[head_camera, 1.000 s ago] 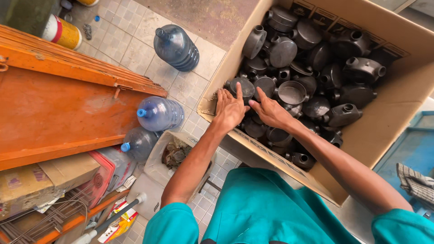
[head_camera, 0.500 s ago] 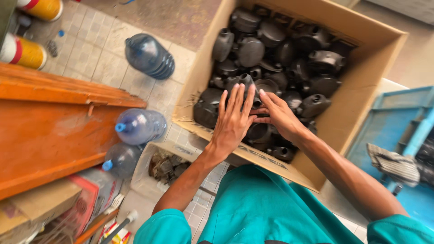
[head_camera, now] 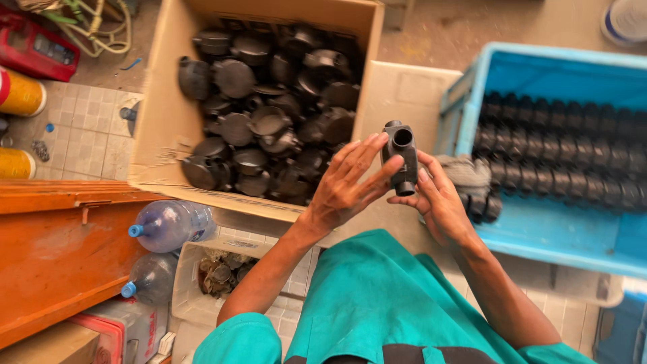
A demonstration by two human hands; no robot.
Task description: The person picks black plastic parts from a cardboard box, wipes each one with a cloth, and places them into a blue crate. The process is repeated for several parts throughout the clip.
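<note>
A black plastic pipe fitting [head_camera: 400, 156] with round open sockets is held up in front of me. My right hand [head_camera: 439, 200] grips it from below and behind. The flat, spread fingers of my left hand [head_camera: 347, 185] press against its left side. Just beyond my hands stands a cardboard box [head_camera: 156, 121] full of several similar black fittings [head_camera: 269, 121]. To the right, a blue plastic crate [head_camera: 539, 232] holds rows of black fittings [head_camera: 566, 162] laid side by side.
A grey rag [head_camera: 468, 176] lies at the blue crate's near left corner. An orange wooden bench [head_camera: 57, 259] is at the left, with clear water bottles [head_camera: 172, 224] and a small white tray of parts [head_camera: 216, 276] beside it. Yellow cans [head_camera: 20, 94] stand on the tiled floor.
My hands have come out of the cardboard box and moved right, now holding one black fitting up between them. The view has swung right, bringing the blue crate into sight.
</note>
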